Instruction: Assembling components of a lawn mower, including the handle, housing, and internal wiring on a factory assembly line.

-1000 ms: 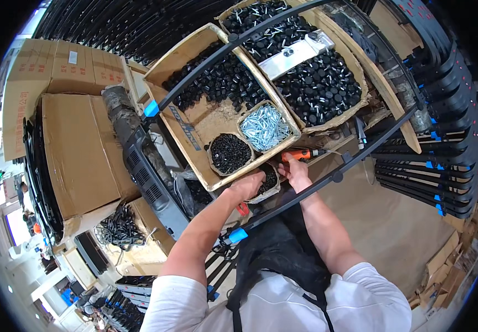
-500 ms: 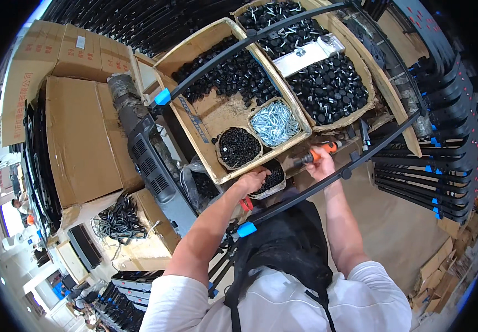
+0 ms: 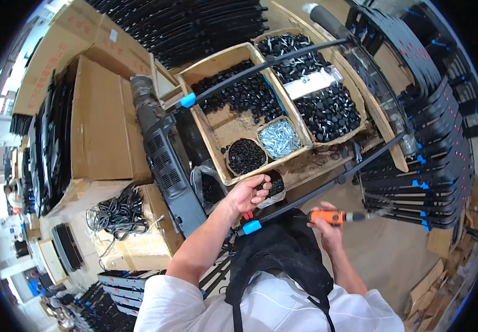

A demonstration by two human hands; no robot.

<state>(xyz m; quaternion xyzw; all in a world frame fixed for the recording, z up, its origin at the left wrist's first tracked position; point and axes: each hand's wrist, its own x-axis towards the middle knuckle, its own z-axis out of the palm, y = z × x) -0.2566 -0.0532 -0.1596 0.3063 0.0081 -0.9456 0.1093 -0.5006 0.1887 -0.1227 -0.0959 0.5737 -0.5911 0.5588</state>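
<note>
My right hand (image 3: pixel 330 235) is wrapped round an orange and black electric screwdriver (image 3: pixel 327 217), held near my body with its blurred tip pointing right. My left hand (image 3: pixel 248 196) is raised with curled fingers, palm turned up, beside a small tub of black screws (image 3: pixel 276 183); whatever lies in those fingers is too small to make out. A bent black metal frame (image 3: pixel 316 192) with blue end pieces (image 3: pixel 251 227) lies across the bins, its near bar running between my hands and the tub.
A wooden bin (image 3: pixel 229 133) holds black caps, a tub of silver screws (image 3: pixel 278 138) and a tub of small black parts (image 3: pixel 246 156). Another box holds black knobs with studs (image 3: pixel 330 113). Stacked black frames (image 3: pixel 416 188) stand right; cartons (image 3: pixel 103 122) and cables (image 3: pixel 120 216) lie left.
My right hand has brought the screwdriver down toward my body and swung its tip to the right. My left hand has lifted from the tub of black screws, fingers curled.
</note>
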